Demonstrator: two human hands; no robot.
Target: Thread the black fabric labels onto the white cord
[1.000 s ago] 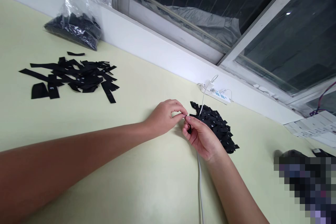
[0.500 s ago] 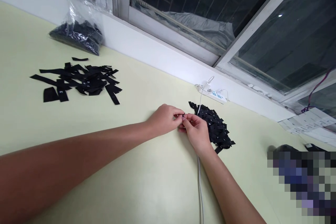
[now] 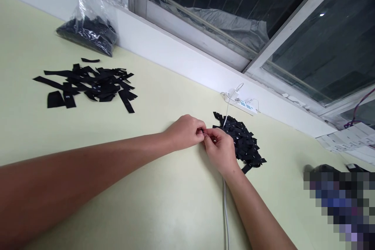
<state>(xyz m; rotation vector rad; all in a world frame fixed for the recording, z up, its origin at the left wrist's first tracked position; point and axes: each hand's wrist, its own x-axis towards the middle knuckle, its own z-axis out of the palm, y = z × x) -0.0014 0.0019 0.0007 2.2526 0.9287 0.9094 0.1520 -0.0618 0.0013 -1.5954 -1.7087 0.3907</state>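
Note:
My left hand (image 3: 185, 132) and my right hand (image 3: 220, 149) meet fingertip to fingertip on the pale green table (image 3: 164, 187). Together they pinch a small black label, which their fingers almost wholly hide. Right behind my right hand lies a heap of small folded black labels (image 3: 243, 143). A spread of longer, flat black labels (image 3: 90, 85) lies far to the left, out of reach of either hand.
A clear plastic bag of black labels (image 3: 88, 31) leans on the wall at the back left. A white power strip (image 3: 241, 104) sits below the window, and its white cable (image 3: 225, 211) runs under my right wrist. Papers (image 3: 348, 142) lie at the right edge.
My right hand has turned palm down and closed in on my left hand's fingertips. The small label seen between them earlier is now covered by the fingers.

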